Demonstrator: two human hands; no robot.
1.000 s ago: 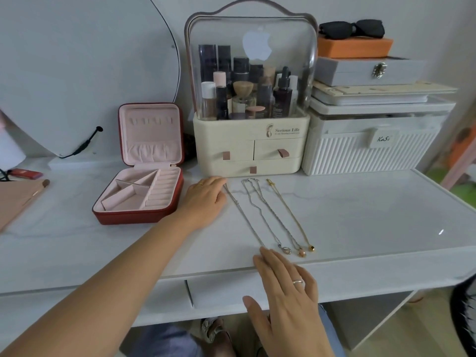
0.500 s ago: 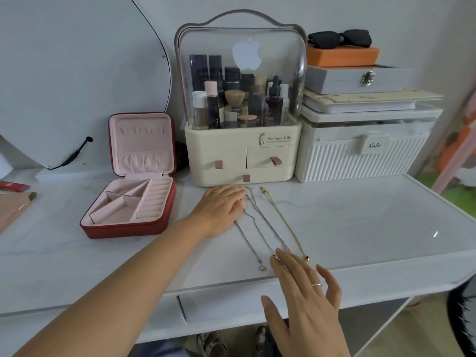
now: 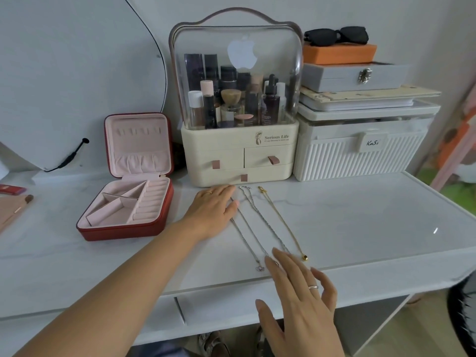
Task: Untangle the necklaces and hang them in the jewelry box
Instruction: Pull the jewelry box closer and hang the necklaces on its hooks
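Necklaces (image 3: pixel 260 222) lie straightened in near-parallel lines on the counter (image 3: pixel 360 222), the leftmost now pulled clear of its neighbour. Left hand (image 3: pixel 211 212) pins their tops, right hand (image 3: pixel 301 295) their pendants, fingers flat, gripping nothing. Hanging in the open jewelry box (image 3: pixel 126 202) likely comes next.

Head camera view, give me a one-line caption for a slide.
Both hands, left and right, rest on necklaces laid out in rows beside an open, empty red jewelry box.
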